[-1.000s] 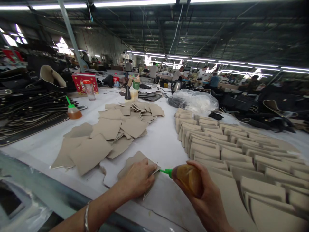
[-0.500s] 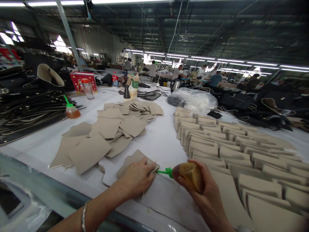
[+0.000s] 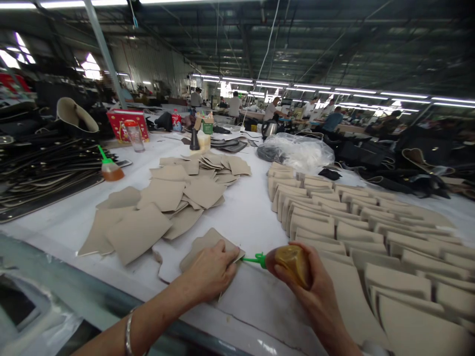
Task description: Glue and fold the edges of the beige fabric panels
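Note:
My right hand [image 3: 315,291] is wrapped around a squeeze glue bottle [image 3: 289,264] with amber liquid inside. The bottle lies tilted on its side, its thin green nozzle [image 3: 254,258] pointing left. The nozzle tip meets the right edge of a beige leather-like piece [image 3: 208,242]. My left hand [image 3: 213,269] grips that piece near its right edge, fingers bent and pressed together; the palm covers part of it. A loose pile of similar beige pieces [image 3: 161,194] spreads out beyond my left hand. Folded beige pieces [image 3: 311,225] stand in close rows to the right.
A second green-tipped bottle [image 3: 112,170] stands at the left beside stacked black parts [image 3: 33,173]. Farther back are a lidded cup [image 3: 136,138], a red box [image 3: 124,123], a clear plastic bag [image 3: 302,151] and a kettle [image 3: 269,128]. The table's front edge [image 3: 122,291] runs below my left forearm.
Both hands stay almost in place. The bottle has tilted slightly, and its nozzle tip sits a little higher along the piece's edge.

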A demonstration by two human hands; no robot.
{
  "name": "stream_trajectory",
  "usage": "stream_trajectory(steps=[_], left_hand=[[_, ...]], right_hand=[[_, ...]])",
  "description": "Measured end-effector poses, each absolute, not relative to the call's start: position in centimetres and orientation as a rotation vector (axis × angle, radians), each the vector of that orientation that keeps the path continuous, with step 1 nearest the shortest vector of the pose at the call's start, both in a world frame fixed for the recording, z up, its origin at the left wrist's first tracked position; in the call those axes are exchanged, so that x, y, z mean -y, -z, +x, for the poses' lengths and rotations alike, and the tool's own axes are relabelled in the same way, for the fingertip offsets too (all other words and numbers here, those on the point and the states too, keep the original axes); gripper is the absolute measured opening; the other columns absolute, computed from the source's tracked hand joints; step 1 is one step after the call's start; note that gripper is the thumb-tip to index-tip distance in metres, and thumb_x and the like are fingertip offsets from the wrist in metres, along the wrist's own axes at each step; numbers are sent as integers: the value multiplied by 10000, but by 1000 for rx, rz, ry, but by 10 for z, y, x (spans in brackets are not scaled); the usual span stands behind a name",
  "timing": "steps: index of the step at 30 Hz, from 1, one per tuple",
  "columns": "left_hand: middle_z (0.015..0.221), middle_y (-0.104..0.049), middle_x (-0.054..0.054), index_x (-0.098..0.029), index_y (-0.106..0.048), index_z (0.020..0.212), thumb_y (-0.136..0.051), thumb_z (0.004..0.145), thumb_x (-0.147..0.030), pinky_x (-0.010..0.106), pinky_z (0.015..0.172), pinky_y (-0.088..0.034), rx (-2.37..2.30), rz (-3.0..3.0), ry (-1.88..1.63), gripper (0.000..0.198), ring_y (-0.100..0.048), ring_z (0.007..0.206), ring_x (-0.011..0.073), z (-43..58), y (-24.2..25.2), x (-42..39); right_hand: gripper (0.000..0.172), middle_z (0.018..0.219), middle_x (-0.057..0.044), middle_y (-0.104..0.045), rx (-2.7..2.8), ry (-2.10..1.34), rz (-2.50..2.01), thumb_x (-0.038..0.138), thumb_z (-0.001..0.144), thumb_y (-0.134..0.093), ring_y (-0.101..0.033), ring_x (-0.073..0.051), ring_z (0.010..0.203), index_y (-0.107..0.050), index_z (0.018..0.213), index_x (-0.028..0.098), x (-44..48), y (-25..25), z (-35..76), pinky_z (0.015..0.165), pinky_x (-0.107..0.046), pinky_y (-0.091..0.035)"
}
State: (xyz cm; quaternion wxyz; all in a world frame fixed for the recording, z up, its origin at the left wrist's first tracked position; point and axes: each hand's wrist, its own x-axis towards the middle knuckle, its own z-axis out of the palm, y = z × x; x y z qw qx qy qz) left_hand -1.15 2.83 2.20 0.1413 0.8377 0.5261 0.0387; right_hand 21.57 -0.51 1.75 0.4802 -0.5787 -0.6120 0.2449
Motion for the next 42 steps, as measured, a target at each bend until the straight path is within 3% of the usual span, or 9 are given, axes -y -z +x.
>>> stream_trajectory(steps=[4, 9, 14, 42], left_hand=[[903, -546, 47, -330, -505, 1246, -314, 895, -284, 339, 712, -463, -1515, 2406, -103, 402, -613, 772, 223, -13, -23, -28], [908, -536, 49, -339, -486, 1279, -299, 889, -256, 345, 723, -462, -1518, 2401, -89, 440, -611, 777, 223, -15, -25, -27], [933, -529, 49, -330, -458, 1317, -283, 905, -281, 327, 732, -460, -1506, 2382, -72, 450, -608, 793, 213, -15, -28, -26], [1051, -520, 60, -264, -401, 1355, -316, 939, -359, 314, 818, -444, -1515, 2373, -36, 435, -581, 893, 200, -16, -21, -22]], right_hand=[[484, 892, -11, -624, 1473, -819, -1360, 471, 749, -697, -595, -225, 781, -494, 1119, 234, 10, -20, 212, 718, -312, -484], [510, 920, -13, -602, 1401, -799, -1403, 486, 728, -704, -578, -230, 815, -497, 1120, 233, 12, -20, 211, 751, -322, -454], [494, 870, 10, -598, 1449, -992, -1335, 475, 757, -687, -578, -215, 766, -469, 1136, 245, 17, -16, 209, 716, -312, -454], [472, 993, -3, -579, 1469, -1044, -1213, 390, 731, -730, -581, -210, 843, -508, 1123, 249, 27, -15, 210, 762, -277, -462]])
